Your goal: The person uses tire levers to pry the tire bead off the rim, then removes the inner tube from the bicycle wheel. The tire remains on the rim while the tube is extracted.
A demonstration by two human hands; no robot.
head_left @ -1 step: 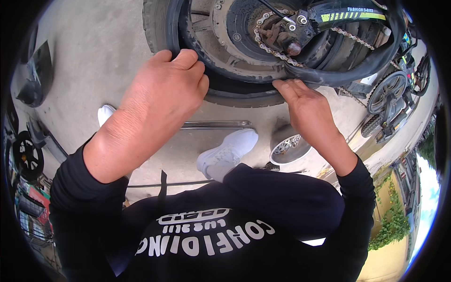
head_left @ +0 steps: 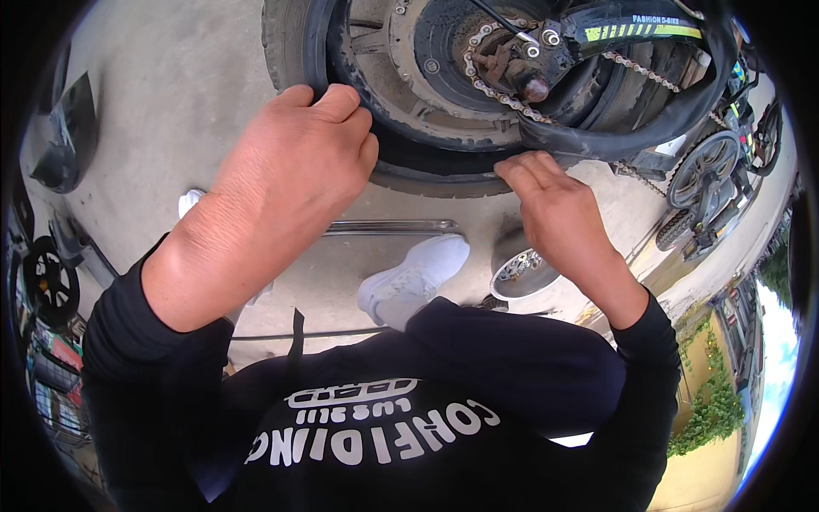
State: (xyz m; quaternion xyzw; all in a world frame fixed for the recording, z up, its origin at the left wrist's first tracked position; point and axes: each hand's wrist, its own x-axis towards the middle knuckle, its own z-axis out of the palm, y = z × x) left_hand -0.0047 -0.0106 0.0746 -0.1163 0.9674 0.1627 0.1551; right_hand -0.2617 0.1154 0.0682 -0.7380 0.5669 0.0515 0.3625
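A black tire [head_left: 444, 184] sits partly off the spoked rear wheel [head_left: 401, 68], with a dark gap between its edge and the rim. A slack black inner tube [head_left: 636, 141] comes out beside the rim and loops up at the right. At the wheel's lower left, my left hand [head_left: 299, 162] is closed on the tire's edge; its fingertips are hidden, so whether they also pinch the tube cannot be seen. My right hand [head_left: 554, 196] grips the tire's lower edge, fingers together, just below the tube.
The drive chain [head_left: 478, 72] and axle nut [head_left: 534, 89] stick out at the hub. A long metal bar [head_left: 392, 227] lies by my white shoe [head_left: 418, 273]. Near my right forearm stands a bowl of small metal parts [head_left: 525, 271]. Bicycle parts [head_left: 704, 171] lie at the right.
The wheel and tire have shifted very slightly downward. My right hand has dropped a little with the tire's edge, and my left forearm has moved slightly left.
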